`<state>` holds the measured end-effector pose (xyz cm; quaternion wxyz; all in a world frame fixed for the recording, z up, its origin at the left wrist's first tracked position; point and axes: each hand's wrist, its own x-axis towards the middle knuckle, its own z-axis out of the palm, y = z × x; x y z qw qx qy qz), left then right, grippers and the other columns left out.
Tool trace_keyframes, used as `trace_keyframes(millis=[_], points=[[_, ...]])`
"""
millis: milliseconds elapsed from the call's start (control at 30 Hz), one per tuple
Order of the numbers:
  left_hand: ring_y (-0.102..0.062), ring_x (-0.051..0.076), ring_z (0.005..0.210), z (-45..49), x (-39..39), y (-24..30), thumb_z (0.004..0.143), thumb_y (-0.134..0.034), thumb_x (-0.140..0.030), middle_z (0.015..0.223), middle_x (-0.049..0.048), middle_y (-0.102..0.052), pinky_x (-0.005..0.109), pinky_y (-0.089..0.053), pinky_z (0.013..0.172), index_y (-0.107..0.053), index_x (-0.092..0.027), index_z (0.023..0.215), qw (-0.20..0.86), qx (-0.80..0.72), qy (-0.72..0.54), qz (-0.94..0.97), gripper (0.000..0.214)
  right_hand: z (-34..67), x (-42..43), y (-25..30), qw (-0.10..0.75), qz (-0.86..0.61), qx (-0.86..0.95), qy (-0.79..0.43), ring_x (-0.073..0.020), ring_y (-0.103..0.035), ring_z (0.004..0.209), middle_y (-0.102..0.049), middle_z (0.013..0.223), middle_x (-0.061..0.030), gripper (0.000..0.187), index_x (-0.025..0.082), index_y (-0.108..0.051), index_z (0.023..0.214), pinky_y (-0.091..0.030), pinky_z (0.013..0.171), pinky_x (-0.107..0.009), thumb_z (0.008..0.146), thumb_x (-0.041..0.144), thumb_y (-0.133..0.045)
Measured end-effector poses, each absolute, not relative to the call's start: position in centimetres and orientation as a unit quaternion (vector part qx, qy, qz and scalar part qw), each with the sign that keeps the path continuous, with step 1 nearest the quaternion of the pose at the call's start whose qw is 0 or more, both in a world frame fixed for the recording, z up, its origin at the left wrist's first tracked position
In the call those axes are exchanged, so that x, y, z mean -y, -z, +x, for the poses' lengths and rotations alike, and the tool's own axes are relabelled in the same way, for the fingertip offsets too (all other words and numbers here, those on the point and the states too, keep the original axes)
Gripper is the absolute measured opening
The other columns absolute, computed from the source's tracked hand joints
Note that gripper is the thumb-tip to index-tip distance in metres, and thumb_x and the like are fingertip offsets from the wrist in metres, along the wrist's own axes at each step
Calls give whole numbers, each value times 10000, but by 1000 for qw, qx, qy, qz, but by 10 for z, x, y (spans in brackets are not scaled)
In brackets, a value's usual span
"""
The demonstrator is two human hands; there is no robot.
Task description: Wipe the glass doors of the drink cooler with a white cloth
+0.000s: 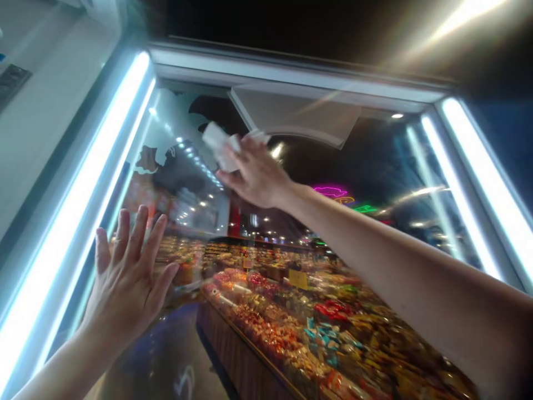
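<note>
Overhead, right hand (256,175) reaches up to the glass pane (375,183), fingers bent over a white cloth (219,145) and pressing it against the upper part of the glass. Left hand (127,280) is open, fingers spread, palm flat on the glass lower left, beside a lit strip (70,222) of the frame. Candy displays (316,328) show through the pane.

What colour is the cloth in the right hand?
White; the cloth under the right hand shows best in the head view.
</note>
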<state>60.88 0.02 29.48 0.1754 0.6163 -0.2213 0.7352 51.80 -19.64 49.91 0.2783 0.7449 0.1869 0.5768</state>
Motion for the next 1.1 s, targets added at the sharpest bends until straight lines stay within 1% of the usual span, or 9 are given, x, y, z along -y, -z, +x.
trace_keyframes(millis=[100,267,433,500,600,767,900,967,1100], points=[[1,334,1625,602,7,-296,1035,-367,-428,1760,28,-65,675,-27,1289,-148,-303,1651,175,228,-737,612,666,509,227,-490,256,733,-144,-614,-449,-71,1596,-149,1739,-168,908,119,-203,1655,-112,1276,-700,1003,751,-238],[7,325,1625,587,31,-301,1028,-374,-447,1759,38,-79,647,-38,1300,-145,-291,1653,164,253,-741,600,684,490,284,-445,378,698,-288,-537,-385,-71,1614,-177,1745,-74,823,288,-302,1638,-82,1314,-630,972,762,-395],[-21,339,1623,573,64,-309,1024,-411,-450,1756,42,-104,674,-75,1290,-120,-328,1652,157,275,-734,600,702,466,331,-465,176,726,-61,-662,-497,-46,1584,-148,1737,-166,799,205,-272,1650,-115,1228,-771,1026,704,-282],[-18,351,1622,565,80,-312,1026,-415,-442,1755,58,-109,686,-75,1283,-114,-313,1654,155,285,-727,605,708,463,332,-439,228,727,-128,-635,-480,-9,1592,-144,1743,-138,861,229,-262,1652,-82,1249,-751,982,761,-356],[-10,365,1620,552,102,-308,1025,-415,-433,1756,73,-98,680,-57,1286,-108,-285,1657,150,297,-720,608,718,457,347,-392,332,732,-286,-522,-380,-105,1611,-243,1725,-97,974,236,-307,1637,-124,1320,-608,897,862,-402],[-55,367,1617,535,130,-286,1008,-401,-455,1754,50,-128,649,-26,1298,-107,-311,1658,132,331,-709,608,728,430,420,-370,145,727,-57,-668,-426,-85,1604,-197,1730,-149,861,197,-59,1679,-184,1229,-777,1018,680,-325],[-38,366,1617,525,153,-278,1006,-401,-451,1759,28,-100,644,-1,1298,-67,-333,1657,130,339,-696,620,741,421,435,-330,214,761,-180,-585,-390,-98,1611,-213,1729,-139,1094,178,-7,1679,-228,1279,-672,909,801,-471],[-33,369,1617,518,161,-279,1012,-381,-462,1760,28,-90,653,-5,1294,-77,-335,1657,138,336,-694,622,725,417,443,-318,241,774,-218,-543,-362,-150,1607,-253,1719,-125,1082,194,-40,1681,-268,1285,-629,904,801,-487],[-23,362,1618,508,173,-280,1017,-369,-464,1758,37,-112,651,-7,1294,-96,-321,1657,136,345,-695,616,711,406,474,-319,92,746,7,-660,-419,-81,1605,-168,1730,-180,862,169,-27,1677,-249,1231,-746,1030,605,-391]])
